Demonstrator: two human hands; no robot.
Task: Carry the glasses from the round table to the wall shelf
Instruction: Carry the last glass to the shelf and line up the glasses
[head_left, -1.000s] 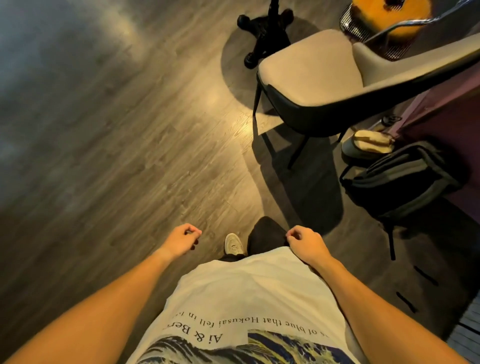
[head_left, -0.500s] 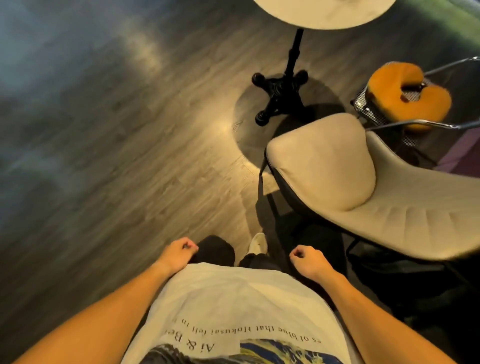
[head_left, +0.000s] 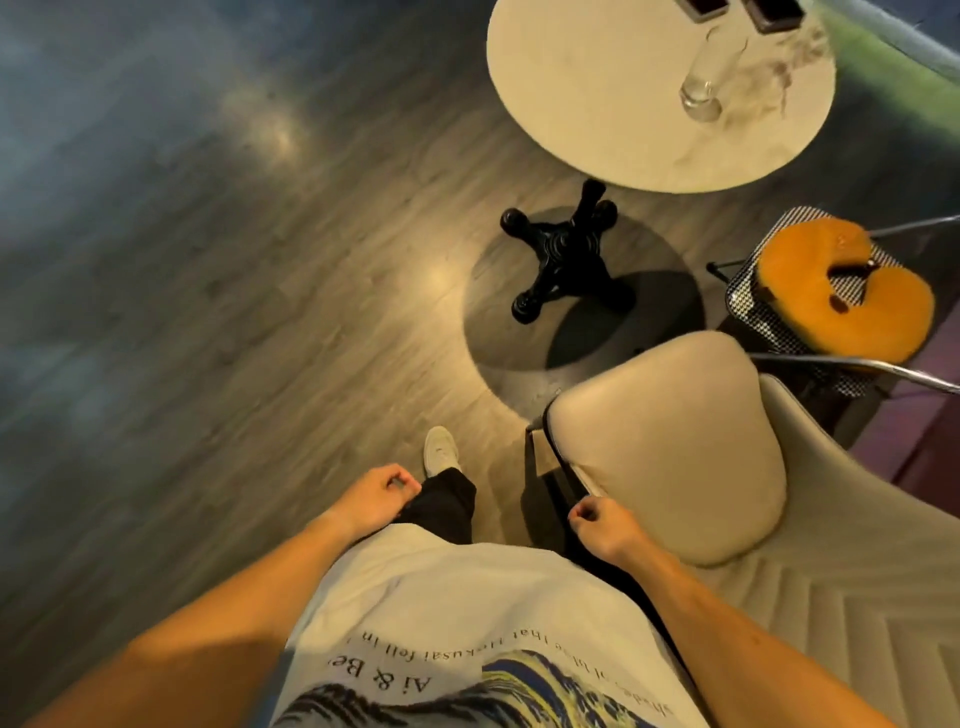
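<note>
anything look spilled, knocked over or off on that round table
Nothing stands out. The glass stands upright on the table, with no puddle visible around it. Both hands are empty.

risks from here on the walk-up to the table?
1. The chair sits right beside the right hand, between the person and the table: a leg or hip could clip it.
2. The glass looks tall, narrow and clear, hard to see against the pale top, so a hasty reach might tip it.
3. The table base spreads feet across the floor, a likely toe-catcher.

Head-height, steeply downward, apparently floorward.
</note>
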